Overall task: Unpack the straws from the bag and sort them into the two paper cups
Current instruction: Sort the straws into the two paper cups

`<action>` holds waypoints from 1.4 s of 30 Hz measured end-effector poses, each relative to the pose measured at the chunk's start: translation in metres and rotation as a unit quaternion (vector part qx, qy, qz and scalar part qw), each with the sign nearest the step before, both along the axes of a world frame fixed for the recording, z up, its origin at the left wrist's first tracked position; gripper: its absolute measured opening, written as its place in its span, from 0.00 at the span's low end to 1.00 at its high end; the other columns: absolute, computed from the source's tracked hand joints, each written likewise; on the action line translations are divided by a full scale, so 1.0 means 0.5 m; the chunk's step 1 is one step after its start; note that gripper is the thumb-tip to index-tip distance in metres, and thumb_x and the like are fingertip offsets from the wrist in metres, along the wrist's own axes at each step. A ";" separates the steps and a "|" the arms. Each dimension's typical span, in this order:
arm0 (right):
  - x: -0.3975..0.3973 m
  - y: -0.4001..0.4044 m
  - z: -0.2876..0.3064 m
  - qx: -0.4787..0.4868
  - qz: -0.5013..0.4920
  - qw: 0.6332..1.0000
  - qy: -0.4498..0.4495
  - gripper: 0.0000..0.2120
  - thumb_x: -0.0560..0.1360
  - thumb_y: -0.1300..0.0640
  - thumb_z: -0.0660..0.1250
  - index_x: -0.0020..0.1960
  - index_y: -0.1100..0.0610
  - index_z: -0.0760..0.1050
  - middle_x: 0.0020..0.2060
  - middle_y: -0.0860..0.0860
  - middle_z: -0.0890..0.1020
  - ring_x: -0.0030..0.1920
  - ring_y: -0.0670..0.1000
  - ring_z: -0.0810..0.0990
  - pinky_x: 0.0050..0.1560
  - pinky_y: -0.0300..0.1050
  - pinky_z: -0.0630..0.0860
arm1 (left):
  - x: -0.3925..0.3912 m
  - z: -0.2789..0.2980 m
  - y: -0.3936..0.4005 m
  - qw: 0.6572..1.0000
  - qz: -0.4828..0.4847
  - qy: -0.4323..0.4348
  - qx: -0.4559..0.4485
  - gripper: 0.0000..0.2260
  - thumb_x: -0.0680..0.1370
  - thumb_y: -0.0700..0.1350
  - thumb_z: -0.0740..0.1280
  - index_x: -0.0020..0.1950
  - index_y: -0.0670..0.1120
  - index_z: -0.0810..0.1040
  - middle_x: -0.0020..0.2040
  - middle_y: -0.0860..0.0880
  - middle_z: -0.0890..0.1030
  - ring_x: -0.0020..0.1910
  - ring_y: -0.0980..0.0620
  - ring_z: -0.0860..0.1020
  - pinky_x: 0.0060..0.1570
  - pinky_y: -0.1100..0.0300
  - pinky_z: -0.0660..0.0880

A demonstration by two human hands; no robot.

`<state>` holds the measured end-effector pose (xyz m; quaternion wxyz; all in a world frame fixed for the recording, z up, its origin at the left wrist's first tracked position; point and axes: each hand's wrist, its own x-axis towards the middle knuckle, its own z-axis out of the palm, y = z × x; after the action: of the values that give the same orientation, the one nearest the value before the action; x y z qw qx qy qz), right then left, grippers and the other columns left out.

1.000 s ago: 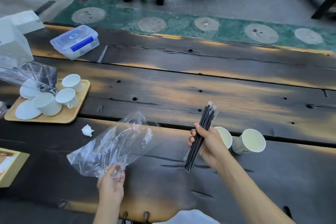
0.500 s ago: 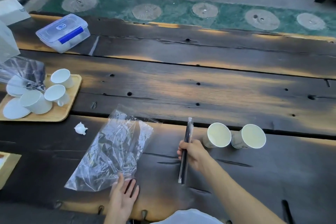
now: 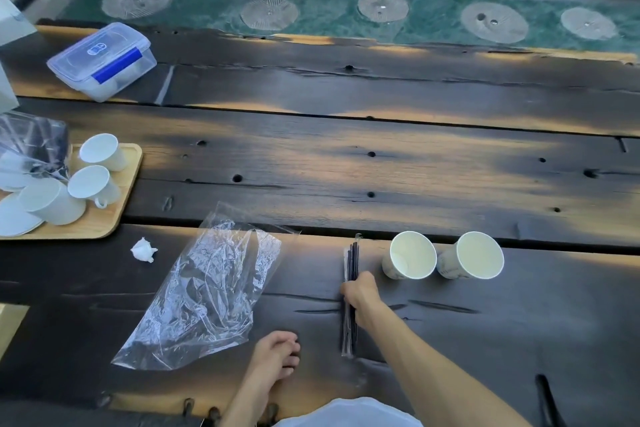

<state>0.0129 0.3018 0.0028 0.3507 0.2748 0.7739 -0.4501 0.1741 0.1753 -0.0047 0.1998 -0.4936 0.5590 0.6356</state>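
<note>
A bundle of thin black straws (image 3: pixel 351 263) lies lengthwise on the dark wooden table (image 3: pixel 346 166), pointing away from me. My right hand (image 3: pixel 362 295) is closed around the bundle's middle, pressing it against the wood. Just to the right stand two white paper cups, the left cup (image 3: pixel 410 255) and the right cup (image 3: pixel 472 255), both with nothing visible inside. The crumpled clear plastic bag (image 3: pixel 207 291) lies flat to the left, apart from both hands. My left hand (image 3: pixel 277 355) rests on the table near the front edge, fingers loosely curled, holding nothing.
A wooden tray (image 3: pixel 117 211) with several white cups and saucers sits at the left, partly under another clear bag (image 3: pixel 31 142). A lidded plastic box (image 3: pixel 102 61) stands at the back left. A small white paper wad (image 3: pixel 143 250) lies near the tray.
My right hand lowered the straw bundle from upright in the air down onto the table beside the cups. My left hand let go of the bag, which now lies flat.
</note>
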 end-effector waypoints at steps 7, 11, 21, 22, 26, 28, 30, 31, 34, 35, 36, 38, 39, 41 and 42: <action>-0.001 0.029 -0.045 0.004 -0.005 1.000 -0.012 0.07 0.71 0.66 0.61 0.50 0.62 0.71 0.48 0.62 0.79 0.44 0.59 0.78 0.39 0.49 0.77 | -0.054 0.016 0.009 0.997 -0.032 0.021 -0.065 0.07 0.80 0.35 0.62 0.52 0.42 0.78 0.44 0.44 0.82 0.37 0.49 0.78 0.37 0.60 0.75; 0.023 0.071 -0.017 -0.005 -0.001 1.000 0.000 0.13 0.76 0.67 0.58 0.58 0.60 0.71 0.50 0.57 0.77 0.46 0.54 0.73 0.39 0.43 0.68 | -0.058 0.004 0.010 0.990 -0.065 0.012 -0.125 0.07 0.78 0.36 0.63 0.52 0.45 0.79 0.43 0.44 0.83 0.42 0.46 0.81 0.47 0.52 0.79; 0.098 0.229 -0.131 0.080 -0.031 0.996 0.002 0.09 0.68 0.64 0.57 0.41 0.54 0.74 0.45 0.60 0.83 0.44 0.61 0.81 0.47 0.52 0.77 | -0.153 0.009 0.058 0.923 -0.222 -0.019 -0.314 0.08 0.78 0.49 0.69 0.49 0.47 0.74 0.44 0.50 0.76 0.44 0.47 0.75 0.40 0.57 0.70; 0.097 0.222 -0.118 0.075 -0.026 0.997 0.007 0.09 0.67 0.63 0.57 0.41 0.53 0.74 0.45 0.60 0.83 0.44 0.62 0.81 0.47 0.52 0.78 | -0.163 0.011 0.065 0.917 -0.226 -0.029 -0.326 0.08 0.78 0.49 0.69 0.50 0.46 0.73 0.44 0.50 0.76 0.44 0.47 0.74 0.40 0.56 0.69; 0.084 0.191 -0.089 0.072 0.027 0.997 0.029 0.08 0.70 0.64 0.59 0.39 0.52 0.72 0.43 0.60 0.82 0.43 0.63 0.82 0.45 0.53 0.79 | -0.178 -0.003 0.073 0.909 -0.202 -0.051 -0.361 0.09 0.78 0.43 0.69 0.52 0.45 0.69 0.47 0.46 0.78 0.46 0.43 0.77 0.40 0.53 0.72; 0.073 0.172 -0.068 0.075 0.054 0.995 0.046 0.09 0.71 0.64 0.59 0.38 0.51 0.72 0.44 0.60 0.81 0.43 0.62 0.82 0.45 0.54 0.79 | -0.175 -0.010 0.066 0.920 -0.171 -0.058 -0.348 0.08 0.78 0.42 0.68 0.52 0.44 0.69 0.46 0.46 0.75 0.48 0.40 0.78 0.42 0.52 0.73; 0.062 0.156 -0.050 0.087 0.097 0.989 0.066 0.09 0.72 0.63 0.58 0.40 0.52 0.72 0.44 0.58 0.81 0.44 0.61 0.81 0.42 0.49 0.77 | -0.168 -0.019 0.057 0.924 -0.158 -0.067 -0.342 0.06 0.78 0.44 0.68 0.49 0.43 0.73 0.46 0.45 0.76 0.49 0.39 0.79 0.43 0.53 0.72; 0.058 0.148 -0.042 0.091 0.121 0.986 0.072 0.08 0.73 0.63 0.58 0.41 0.53 0.73 0.45 0.57 0.81 0.44 0.60 0.80 0.40 0.46 0.73 | -0.165 -0.023 0.053 0.922 -0.165 -0.069 -0.343 0.06 0.78 0.45 0.68 0.46 0.42 0.75 0.46 0.44 0.78 0.47 0.39 0.79 0.42 0.54 0.72; 0.047 0.125 -0.029 0.111 0.194 0.971 0.088 0.06 0.76 0.60 0.58 0.43 0.56 0.73 0.43 0.56 0.81 0.43 0.59 0.77 0.40 0.46 0.69 | -0.160 -0.032 0.048 0.922 -0.184 -0.058 -0.336 0.09 0.77 0.44 0.65 0.40 0.41 0.74 0.42 0.42 0.80 0.40 0.41 0.75 0.39 0.53 0.72; 0.043 0.117 -0.028 0.117 0.216 0.964 0.099 0.06 0.76 0.59 0.58 0.43 0.56 0.73 0.43 0.56 0.81 0.43 0.60 0.77 0.40 0.47 0.70 | -0.160 -0.035 0.049 0.924 -0.186 -0.045 -0.331 0.09 0.77 0.42 0.63 0.38 0.40 0.72 0.41 0.42 0.79 0.39 0.42 0.74 0.39 0.52 0.71; 0.040 0.109 -0.027 0.120 0.234 0.959 0.109 0.06 0.77 0.59 0.58 0.43 0.56 0.72 0.42 0.57 0.81 0.43 0.60 0.77 0.41 0.48 0.71 | -0.160 -0.035 0.052 0.928 -0.186 -0.028 -0.322 0.09 0.77 0.41 0.62 0.38 0.41 0.69 0.40 0.42 0.77 0.39 0.43 0.73 0.38 0.51 0.71; 0.035 0.091 -0.023 0.121 0.266 0.948 0.128 0.06 0.78 0.59 0.59 0.43 0.56 0.70 0.43 0.58 0.82 0.43 0.60 0.77 0.42 0.50 0.73 | -0.161 -0.033 0.059 0.944 -0.159 0.009 -0.290 0.06 0.78 0.38 0.60 0.41 0.42 0.66 0.40 0.42 0.75 0.39 0.43 0.74 0.39 0.49 0.71; 0.034 0.081 -0.022 0.125 0.284 0.941 0.136 0.05 0.78 0.58 0.60 0.44 0.56 0.70 0.43 0.58 0.82 0.43 0.60 0.78 0.43 0.51 0.74 | -0.163 -0.030 0.063 0.956 -0.127 0.023 -0.264 0.04 0.79 0.37 0.58 0.44 0.42 0.67 0.40 0.42 0.76 0.37 0.44 0.75 0.39 0.49 0.72; 0.032 0.063 -0.023 0.148 0.321 0.924 0.144 0.08 0.79 0.53 0.62 0.49 0.58 0.71 0.46 0.59 0.81 0.48 0.63 0.79 0.44 0.51 0.73 | -0.168 -0.024 0.071 0.972 -0.076 0.028 -0.220 0.06 0.79 0.35 0.55 0.48 0.42 0.69 0.40 0.42 0.77 0.32 0.47 0.76 0.35 0.53 0.74; 0.031 0.055 -0.023 0.166 0.335 0.916 0.143 0.10 0.79 0.52 0.62 0.52 0.60 0.70 0.48 0.60 0.81 0.50 0.64 0.80 0.44 0.51 0.73 | -0.171 -0.021 0.076 0.975 -0.065 0.027 -0.211 0.07 0.80 0.35 0.54 0.49 0.43 0.70 0.39 0.43 0.77 0.30 0.49 0.75 0.33 0.56 0.73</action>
<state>0.0284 0.3294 -0.0089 0.3159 -0.0133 0.9261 -0.2056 0.0886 0.2134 -0.0153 0.1165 -0.4696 0.7168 0.5021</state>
